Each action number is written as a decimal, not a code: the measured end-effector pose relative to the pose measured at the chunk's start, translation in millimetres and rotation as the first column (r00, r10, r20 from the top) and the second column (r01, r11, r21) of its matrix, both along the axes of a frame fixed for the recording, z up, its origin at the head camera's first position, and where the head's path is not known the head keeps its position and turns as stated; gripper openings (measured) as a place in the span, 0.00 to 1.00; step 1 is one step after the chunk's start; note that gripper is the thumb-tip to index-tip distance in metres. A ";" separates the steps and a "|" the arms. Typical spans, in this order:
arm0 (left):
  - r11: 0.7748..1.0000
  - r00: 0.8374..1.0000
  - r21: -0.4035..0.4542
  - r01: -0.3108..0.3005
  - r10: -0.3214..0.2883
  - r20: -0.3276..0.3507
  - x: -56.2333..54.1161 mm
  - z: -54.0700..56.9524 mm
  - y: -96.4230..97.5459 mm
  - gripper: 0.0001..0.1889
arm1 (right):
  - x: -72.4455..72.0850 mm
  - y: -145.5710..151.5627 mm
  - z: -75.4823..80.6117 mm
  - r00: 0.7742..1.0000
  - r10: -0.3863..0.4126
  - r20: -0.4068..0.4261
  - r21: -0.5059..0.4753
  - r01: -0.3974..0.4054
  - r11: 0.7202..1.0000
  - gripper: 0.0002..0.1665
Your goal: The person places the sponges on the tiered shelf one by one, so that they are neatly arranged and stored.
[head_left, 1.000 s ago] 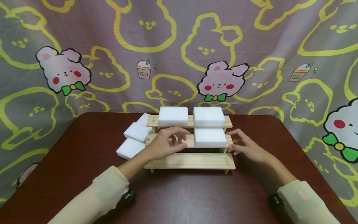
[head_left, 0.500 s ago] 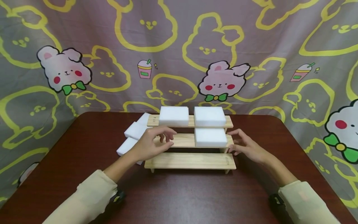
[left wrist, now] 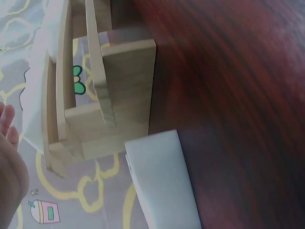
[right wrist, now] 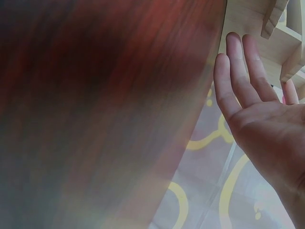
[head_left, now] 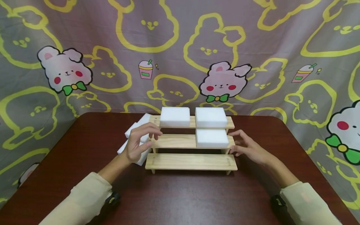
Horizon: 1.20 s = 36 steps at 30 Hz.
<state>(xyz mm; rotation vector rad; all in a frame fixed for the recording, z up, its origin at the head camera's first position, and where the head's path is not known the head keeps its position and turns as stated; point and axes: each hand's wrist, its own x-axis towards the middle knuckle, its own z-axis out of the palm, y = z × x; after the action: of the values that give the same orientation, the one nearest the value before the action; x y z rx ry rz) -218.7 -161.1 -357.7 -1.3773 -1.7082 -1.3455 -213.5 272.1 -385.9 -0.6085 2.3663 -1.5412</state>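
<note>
A three-step wooden shelf [head_left: 191, 161] stands on the table. Two white foam blocks sit on its top step, one on the left [head_left: 175, 116] and one on the right [head_left: 211, 116]. Another foam block [head_left: 212, 138] rests at the right of the middle step. My left hand [head_left: 139, 142], loosely curved and holding nothing, hovers at the shelf's left end. It partly hides several loose foam blocks [head_left: 144, 156] beside the shelf. At the right end, my right hand [head_left: 248, 147] has its fingertips right by the middle step; its fingers look extended in the right wrist view.
The dark red-brown tabletop [head_left: 185, 197] extends around the shelf. Behind it hangs a patterned curtain [head_left: 174, 47] that also comes down along both sides. Dark wrist devices show under both sleeves, one near the left cuff [head_left: 113, 198].
My left hand has moved left, from over the middle step to the shelf's left end in front of the loose foam blocks. The right hand has stayed in place.
</note>
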 end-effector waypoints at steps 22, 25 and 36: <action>0.858 0.881 -0.313 -0.407 0.460 0.114 -1.3 -5.4 -65.1 0.14 | 0.9 1.4 1.0 1.000 0.005 -0.004 0.006 -0.005 1.000 0.28; 0.824 0.858 -0.381 -0.419 0.497 0.132 -1.8 -7.8 -74.5 0.13 | 0.9 1.4 1.5 1.000 0.005 -0.004 0.008 -0.005 1.000 0.28; 0.704 0.773 -0.590 -0.395 0.602 0.201 -1.7 -10.8 -99.3 0.07 | -0.2 -0.6 1.1 1.000 0.003 -0.007 0.007 -0.003 1.000 0.27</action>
<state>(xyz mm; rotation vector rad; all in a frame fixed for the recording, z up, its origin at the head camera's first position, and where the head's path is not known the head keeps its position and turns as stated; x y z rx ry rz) -220.5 -260.4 -368.5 -0.7713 -2.6301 -0.8838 -213.7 271.4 -384.8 -0.6167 2.3740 -1.5309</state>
